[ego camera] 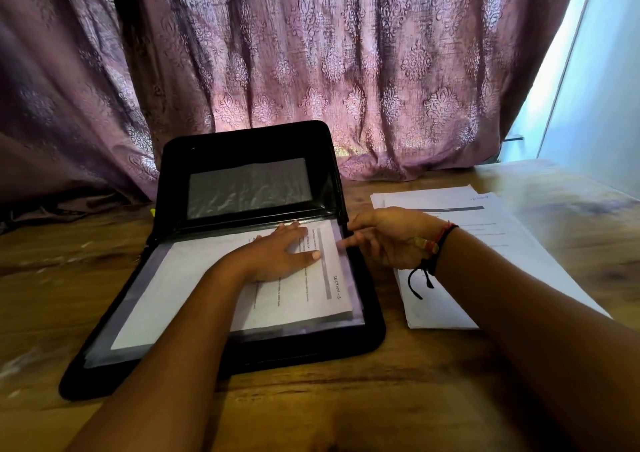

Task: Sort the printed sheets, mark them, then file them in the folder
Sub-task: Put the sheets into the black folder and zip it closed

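Observation:
A black zip folder [242, 140] lies open on the wooden table, its lid propped up against the curtain. Printed sheets [194, 278] lie in its lower half, the top one with a handwritten label near its right edge. My left hand [280, 254] presses flat on that top sheet with fingers straight. My right hand [384, 237] hovers at the folder's right edge, fingers loosely bent, a fingertip touching the edge of the sheets. A second pile of printed sheets [485, 230] lies on the table to the right, partly under my right forearm.
The wooden table [346, 399] runs to the front and both sides. A purple patterned curtain [311, 53] hangs right behind the folder. A pale wall and window edge [595, 88] stand at the far right.

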